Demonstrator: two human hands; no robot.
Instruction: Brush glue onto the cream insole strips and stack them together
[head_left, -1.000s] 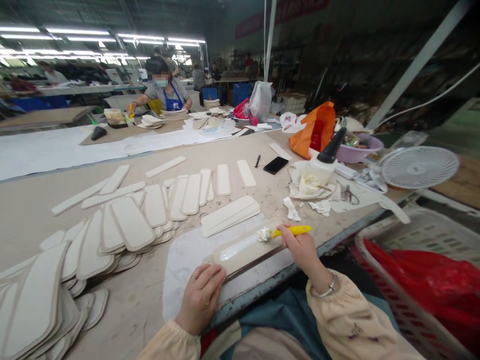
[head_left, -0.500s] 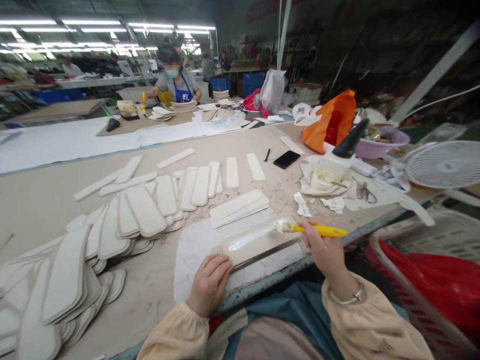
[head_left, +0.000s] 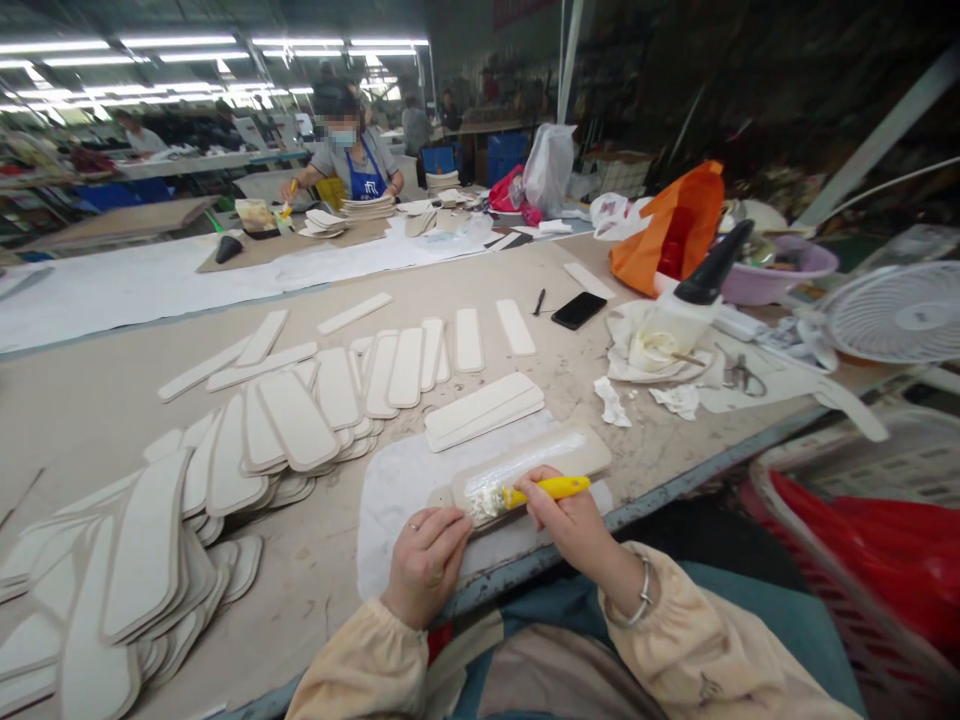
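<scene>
My right hand (head_left: 568,518) is closed round the yellow handle of a brush (head_left: 553,488). White paste coats the bristles, which touch the left part of a long beige panel with rounded corners (head_left: 589,452). A wet, shiny streak runs along that panel. At its near left end my left hand (head_left: 429,562) pinches the edge, fingers together, close to the bristles. Beneath the panel lies a white sheet (head_left: 382,500). A small stack of similar pale panels (head_left: 486,410) rests just behind it.
Many pale panels (head_left: 296,420) lie overlapped on the left. Further right are a black phone (head_left: 579,310), a white container of paste (head_left: 675,330), scissors (head_left: 742,372) and a white fan (head_left: 907,315). A basket (head_left: 780,470) stands off the table's right edge. Across the table a co-worker (head_left: 367,175) handles panels.
My right hand has swept the brush leftward along the panel, from its middle to near my left hand. The wet streak now shows further to the right on the panel.
</scene>
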